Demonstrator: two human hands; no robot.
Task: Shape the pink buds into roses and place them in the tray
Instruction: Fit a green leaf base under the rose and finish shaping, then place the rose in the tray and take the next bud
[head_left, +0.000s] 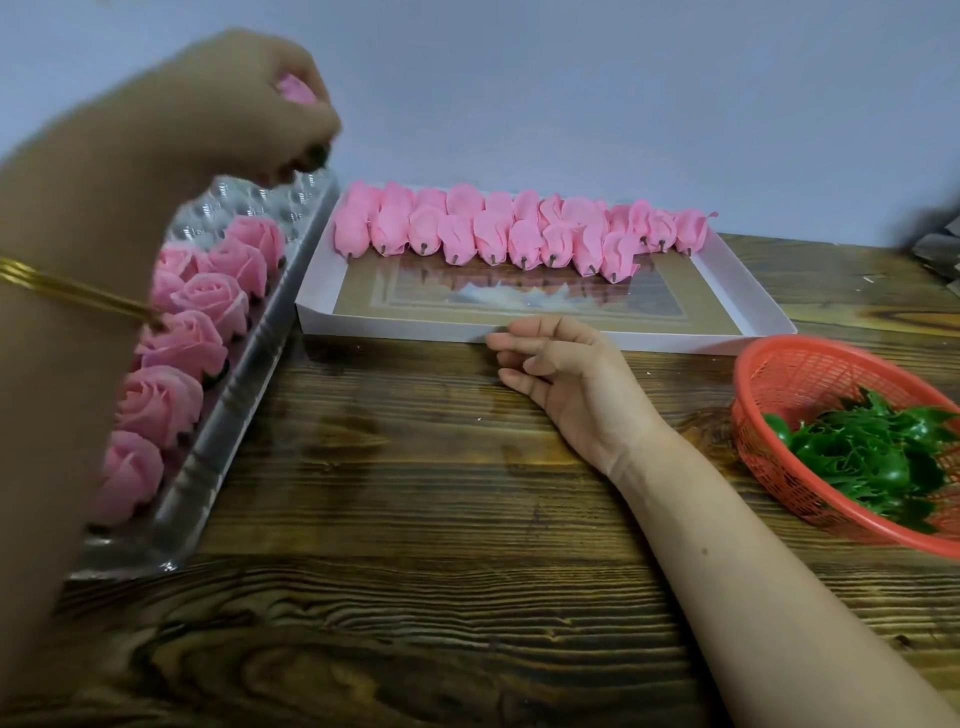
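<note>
Dark wood-grain table (415, 519) bears the clear plastic cupped tray (208, 467), over whose empty far cups (249, 201) the left hand (249, 119) pinches a pink petalled rose (295, 91), best seated base-down without squashing petals; the right hand (561, 369) lies slack, empty.

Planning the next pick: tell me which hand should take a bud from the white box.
Probably right: the right hand lies empty beside the white box; the left hand holds a pink flower over the tray.
</note>
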